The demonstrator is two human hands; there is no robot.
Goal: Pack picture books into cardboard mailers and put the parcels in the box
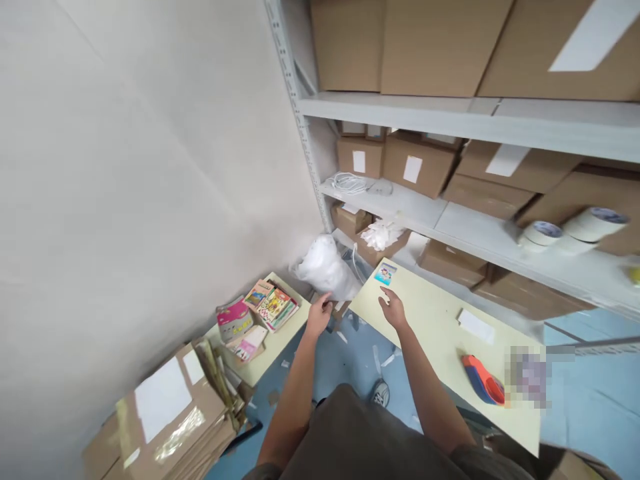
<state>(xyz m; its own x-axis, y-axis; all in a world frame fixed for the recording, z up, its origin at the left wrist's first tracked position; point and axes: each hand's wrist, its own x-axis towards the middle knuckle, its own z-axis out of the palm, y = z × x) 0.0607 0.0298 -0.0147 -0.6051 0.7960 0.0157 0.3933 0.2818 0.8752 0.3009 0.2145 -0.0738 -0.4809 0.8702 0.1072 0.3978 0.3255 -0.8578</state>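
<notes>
My left hand (319,315) is held out over the gap between two pale tables, its fingers loosely stretched and nothing visible in them. In front of it lies a stuffed white plastic bag (327,267) by the wall. My right hand (393,308) hovers above the corner of the right table (425,320), fingers apart and holding nothing. Just beyond its fingertips is a small blue packet with a colourful print (385,274), lying flat; the hand appears apart from it.
Books (275,305) and magazines lie on the left table (273,353), with flattened cardboard (165,407) nearby. An orange-and-blue object (483,380) and a white box (476,326) rest on the right table. Shelves (450,120) hold cartons and tape rolls (540,233). Scraps litter the blue floor.
</notes>
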